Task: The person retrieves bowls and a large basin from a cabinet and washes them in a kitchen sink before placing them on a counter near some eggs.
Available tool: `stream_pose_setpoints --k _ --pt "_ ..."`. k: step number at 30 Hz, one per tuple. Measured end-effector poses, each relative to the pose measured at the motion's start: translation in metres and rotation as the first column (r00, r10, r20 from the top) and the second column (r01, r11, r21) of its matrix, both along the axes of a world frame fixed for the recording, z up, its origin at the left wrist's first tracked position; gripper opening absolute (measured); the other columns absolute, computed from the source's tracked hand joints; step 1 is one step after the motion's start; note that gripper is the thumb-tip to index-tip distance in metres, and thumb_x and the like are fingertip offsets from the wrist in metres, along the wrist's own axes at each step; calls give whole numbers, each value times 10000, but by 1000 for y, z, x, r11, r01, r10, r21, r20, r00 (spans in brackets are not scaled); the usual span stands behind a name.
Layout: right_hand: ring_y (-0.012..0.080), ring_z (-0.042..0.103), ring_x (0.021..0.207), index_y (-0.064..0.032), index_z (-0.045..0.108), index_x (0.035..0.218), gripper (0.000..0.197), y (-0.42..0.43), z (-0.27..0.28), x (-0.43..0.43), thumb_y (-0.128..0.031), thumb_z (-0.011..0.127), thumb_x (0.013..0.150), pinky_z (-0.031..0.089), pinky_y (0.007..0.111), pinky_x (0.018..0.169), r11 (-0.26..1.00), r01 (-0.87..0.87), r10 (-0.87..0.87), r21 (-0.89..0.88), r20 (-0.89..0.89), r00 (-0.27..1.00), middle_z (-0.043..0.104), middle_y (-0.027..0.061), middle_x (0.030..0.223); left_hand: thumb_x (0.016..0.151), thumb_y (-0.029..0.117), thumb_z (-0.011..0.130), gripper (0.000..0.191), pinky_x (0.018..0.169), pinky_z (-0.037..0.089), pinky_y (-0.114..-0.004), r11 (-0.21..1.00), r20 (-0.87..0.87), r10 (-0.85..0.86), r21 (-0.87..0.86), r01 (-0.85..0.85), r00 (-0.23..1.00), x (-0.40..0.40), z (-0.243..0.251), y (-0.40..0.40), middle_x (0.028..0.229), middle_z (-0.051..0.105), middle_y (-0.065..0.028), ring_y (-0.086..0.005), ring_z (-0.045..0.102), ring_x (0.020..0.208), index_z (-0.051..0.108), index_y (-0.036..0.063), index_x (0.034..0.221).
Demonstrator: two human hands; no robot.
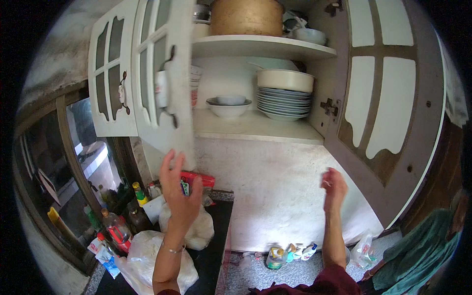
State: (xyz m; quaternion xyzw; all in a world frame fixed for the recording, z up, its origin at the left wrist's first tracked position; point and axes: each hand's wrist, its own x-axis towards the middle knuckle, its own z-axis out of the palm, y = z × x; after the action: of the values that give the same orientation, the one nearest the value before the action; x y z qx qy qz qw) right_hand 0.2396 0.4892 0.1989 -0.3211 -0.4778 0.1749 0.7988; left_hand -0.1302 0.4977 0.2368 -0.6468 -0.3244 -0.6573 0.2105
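Note:
My left hand (180,188) is raised with fingers apart, holding nothing, just below the lower edge of the half-open white cabinet door (180,110). To the right, my right hand (335,188) is raised with its fingers curled, in front of the stained wall and near the open right cabinet door (391,173); whether it holds anything small is unclear. Between the doors, the lower shelf (254,127) bears a white bowl (228,109) with smaller bowls in it, and a stack of plates (283,105) topped by a cream enamel basin (285,80).
A large brass-coloured pot (247,18) stands on the upper shelf (258,44). Plastic bags (147,258) and bottles (116,228) crowd the dark counter (217,221) at left. Cleaning bottles (276,258) stand low ahead. A person in a green garment (413,250) is at right.

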Motion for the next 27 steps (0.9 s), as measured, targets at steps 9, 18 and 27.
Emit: stream_pose_setpoints --k 9,18,27 --pt "243 407 1111 -55 440 1183 399 -83 20 12 -299 395 871 323 387 927 517 179 -304 837 -16 953 432 135 1218 654 13 592 568 938 274 -430 1000 23 -18 13 17 1000 46 8 39 1239 334 -212 -359 328 1140 440 20 1201" --pt "303 380 1113 -62 442 1197 399 -47 37 -68 -269 412 858 329 413 894 446 200 -773 873 263 577 387 208 1225 614 -4 583 649 960 262 -412 1000 26 10 14 -10 1000 48 4 54 1274 317 -189 -333 316 1158 423 61 1239" --pt "312 379 1109 -139 542 1140 477 42 60 -142 -104 603 668 297 393 902 644 203 -754 738 567 331 381 155 1261 598 -15 590 685 961 249 -429 1000 12 18 -21 -18 1000 53 5 60 1274 313 -173 -331 330 1147 405 74 1252"
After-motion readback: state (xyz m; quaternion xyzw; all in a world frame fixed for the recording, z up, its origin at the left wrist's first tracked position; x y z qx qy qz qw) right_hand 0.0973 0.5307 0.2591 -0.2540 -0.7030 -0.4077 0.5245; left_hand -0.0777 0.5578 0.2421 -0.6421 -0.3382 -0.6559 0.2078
